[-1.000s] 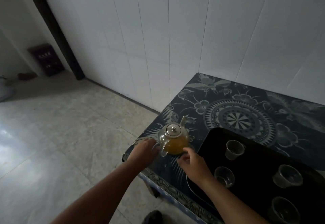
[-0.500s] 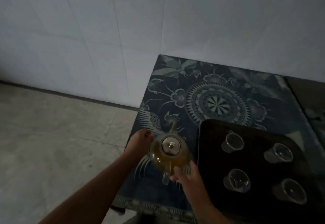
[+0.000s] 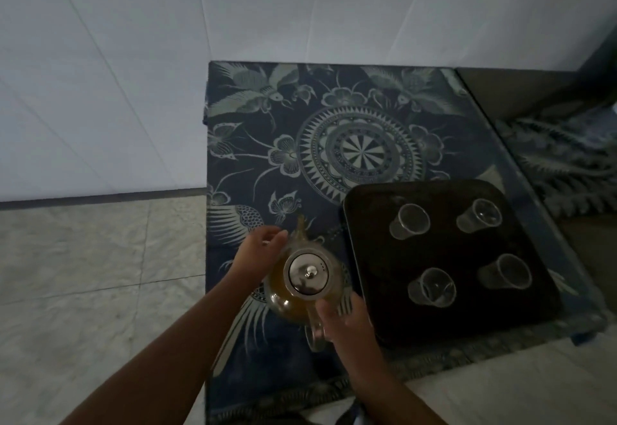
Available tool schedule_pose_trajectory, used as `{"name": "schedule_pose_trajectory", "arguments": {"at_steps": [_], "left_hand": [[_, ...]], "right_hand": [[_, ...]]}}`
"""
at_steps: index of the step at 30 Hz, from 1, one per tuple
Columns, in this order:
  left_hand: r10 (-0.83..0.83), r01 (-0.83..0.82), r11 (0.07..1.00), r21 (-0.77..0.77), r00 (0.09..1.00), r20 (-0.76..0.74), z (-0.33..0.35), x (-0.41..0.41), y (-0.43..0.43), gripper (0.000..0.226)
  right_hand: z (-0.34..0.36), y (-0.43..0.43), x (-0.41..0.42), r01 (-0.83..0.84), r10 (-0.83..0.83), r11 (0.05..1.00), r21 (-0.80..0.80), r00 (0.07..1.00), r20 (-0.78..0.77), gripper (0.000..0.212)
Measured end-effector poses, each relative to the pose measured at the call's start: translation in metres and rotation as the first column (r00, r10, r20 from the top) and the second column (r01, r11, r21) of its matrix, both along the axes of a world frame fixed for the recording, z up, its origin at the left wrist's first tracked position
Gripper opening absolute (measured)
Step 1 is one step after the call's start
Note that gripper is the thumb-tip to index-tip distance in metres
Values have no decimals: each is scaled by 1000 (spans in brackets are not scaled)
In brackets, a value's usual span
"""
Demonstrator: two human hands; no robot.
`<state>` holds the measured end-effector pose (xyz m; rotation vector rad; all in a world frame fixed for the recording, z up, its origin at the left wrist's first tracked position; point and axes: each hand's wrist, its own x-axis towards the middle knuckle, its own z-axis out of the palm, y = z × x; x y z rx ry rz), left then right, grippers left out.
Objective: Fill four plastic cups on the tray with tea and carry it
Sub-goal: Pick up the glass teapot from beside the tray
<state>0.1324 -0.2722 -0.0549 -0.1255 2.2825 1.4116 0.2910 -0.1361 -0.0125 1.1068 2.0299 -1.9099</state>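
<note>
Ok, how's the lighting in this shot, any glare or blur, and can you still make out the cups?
Head view: dim, underexposed overall; the one bright highlight sits on the teapot lid; the clear cups show only as faint outlines against the black tray; wall seams bow from the wide lens; the left hand and right hand look slightly soft.

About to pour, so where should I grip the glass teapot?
Take the teapot by its loop handle, nearest you, coming from the near right, where the right hand is. The spout points away, and the round body offers no purchase.
</note>
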Motion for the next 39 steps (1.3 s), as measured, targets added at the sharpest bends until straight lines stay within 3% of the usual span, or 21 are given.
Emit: {"name": "schedule_pose_trajectory", "arguments": {"at_steps": [2,8,13,17,22,26,30,33,36,39], "left_hand": [[-28,28,999,19,1000,-5,-3,-4,2,33],[-85,84,992,92,996,1,-9,-9,3,34],[-148,149,984,101,989,-17,-11,-11,4,28],[-167,168,982,87,986,-14,-12,-12,2,28],[-174,172,978,115,985,0,-12,-10,0,51],[-213,217,967,133,976,-50,-11,-12,5,26],[-226,231,959,164,973,-47,-11,-12,8,24],[-202,204,952,227,979,-33,-9,-9,8,33],[-206,210,946,248,978,-43,-11,-9,5,45],[-238,244,940,239,970,-54,-11,-10,2,48]], "right_hand": [[0,-5,-2,-6,6,1000,17,1000,0,115],[-9,-10,-4,-16,21,994,-111,999,47,61],[-9,-15,-19,101,-76,969,-224,990,117,65],[-7,-18,-22,117,-96,978,-175,987,127,59],[-20,-25,-19,125,-116,990,-69,985,130,80],[-20,-33,-17,149,-144,988,-35,982,123,79],[-22,-43,-17,215,-208,976,-44,969,131,90],[-23,-46,-17,232,-232,973,6,970,74,102],[-20,-43,-17,246,-245,969,33,969,-38,93],[-21,-42,-15,220,-220,975,10,975,8,91]]}}
